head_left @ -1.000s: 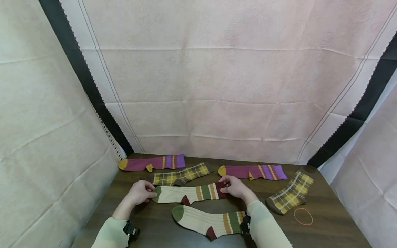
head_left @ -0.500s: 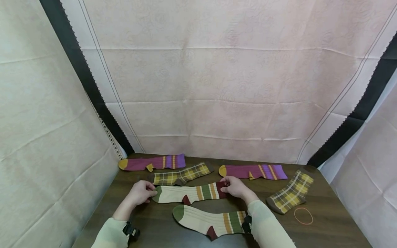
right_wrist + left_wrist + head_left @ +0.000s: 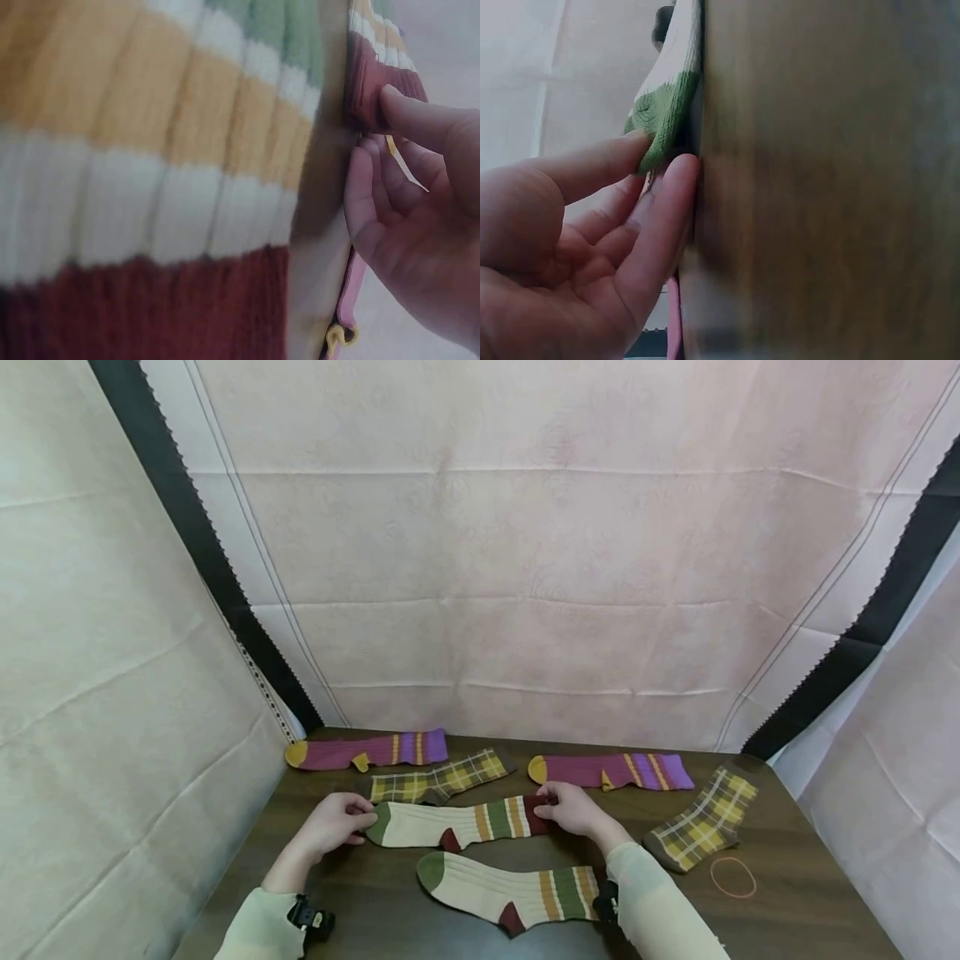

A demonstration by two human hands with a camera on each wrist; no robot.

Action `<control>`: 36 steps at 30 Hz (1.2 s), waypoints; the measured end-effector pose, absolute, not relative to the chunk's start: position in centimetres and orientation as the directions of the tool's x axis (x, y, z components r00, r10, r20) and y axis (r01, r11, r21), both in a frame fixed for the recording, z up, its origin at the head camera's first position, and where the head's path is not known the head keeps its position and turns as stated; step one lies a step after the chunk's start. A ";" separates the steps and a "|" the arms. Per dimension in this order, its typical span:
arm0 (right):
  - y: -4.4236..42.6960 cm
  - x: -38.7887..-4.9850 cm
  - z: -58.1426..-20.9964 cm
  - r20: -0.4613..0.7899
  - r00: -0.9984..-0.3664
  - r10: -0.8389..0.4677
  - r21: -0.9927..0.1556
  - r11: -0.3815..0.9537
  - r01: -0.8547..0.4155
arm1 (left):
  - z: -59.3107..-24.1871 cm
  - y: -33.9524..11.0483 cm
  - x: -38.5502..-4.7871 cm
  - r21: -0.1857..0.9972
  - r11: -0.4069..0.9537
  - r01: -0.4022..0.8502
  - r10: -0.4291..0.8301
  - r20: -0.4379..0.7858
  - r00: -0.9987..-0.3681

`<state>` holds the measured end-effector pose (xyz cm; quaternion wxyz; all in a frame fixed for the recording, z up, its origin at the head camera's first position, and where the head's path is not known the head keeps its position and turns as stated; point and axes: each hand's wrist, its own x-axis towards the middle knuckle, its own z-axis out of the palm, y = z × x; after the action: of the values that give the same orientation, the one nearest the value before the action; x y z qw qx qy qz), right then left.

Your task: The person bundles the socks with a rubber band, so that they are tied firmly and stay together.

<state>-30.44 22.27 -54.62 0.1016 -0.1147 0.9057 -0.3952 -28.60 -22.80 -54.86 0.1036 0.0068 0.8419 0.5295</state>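
Observation:
A cream sock point(image 3: 427, 826) with green, ochre and dark red parts lies stretched lengthwise between my hands. My left hand point(image 3: 336, 825) pinches its green toe point(image 3: 660, 120) between thumb and fingers, low beside the wooden surface. At the other end, my right hand point(image 3: 576, 812) holds the dark red cuff point(image 3: 375, 86), thumb on top and fingers beneath. Nearer to me lies a matching cream sock point(image 3: 480, 888), its cuff end hidden under my right wrist in the head view. That sock's striped leg point(image 3: 187, 135) fills much of the right wrist view.
Behind are a purple sock point(image 3: 330, 755) and a plaid sock point(image 3: 405, 787) on the left. Another purple sock point(image 3: 577, 770) and another plaid sock point(image 3: 701, 822) lie right, by a thin rubber band point(image 3: 733, 877). Pale cloth walls point(image 3: 480, 652) border the brown table point(image 3: 810, 910).
My right forearm has shifted slightly to the right. Both hands keep hold of the same sock's ends, and the head view has tilted a little.

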 end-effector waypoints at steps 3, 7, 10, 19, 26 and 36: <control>22.3 -30.6 -54.6 -0.079 -0.957 -0.279 -0.738 0.662 -0.132 | -55.0 -23.1 -28.6 0.914 0.393 -0.105 0.123 -0.165 -0.979; 22.2 -30.6 -54.4 -0.049 -0.961 -0.273 -0.742 0.654 -0.148 | -54.8 -23.2 -28.6 0.931 0.349 -0.106 0.135 -0.162 -0.978; 22.2 -30.6 -54.3 -0.033 -0.962 -0.269 -0.759 0.634 -0.151 | -54.7 -23.2 -28.7 0.941 0.324 -0.100 0.131 -0.149 -0.980; 22.4 -29.9 -54.1 -0.078 -0.977 -0.197 -0.845 0.533 -0.040 | -54.5 -22.1 -28.7 0.969 0.232 -0.082 0.108 -0.110 -0.988; 22.7 -29.1 -53.9 -0.072 -0.983 -0.172 -0.892 0.453 -0.014 | -54.1 -21.4 -29.0 0.981 0.175 -0.085 0.058 -0.097 -0.994; 24.5 -28.2 -53.6 -0.062 -0.985 -0.160 -0.946 0.324 0.007 | -53.0 -19.8 -28.7 0.995 0.073 -0.062 0.035 -0.065 -0.997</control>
<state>-28.22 24.50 -53.56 0.0719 -0.0473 0.8106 -0.5793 -28.68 -19.80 -52.96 0.0357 -0.0091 0.7316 0.6807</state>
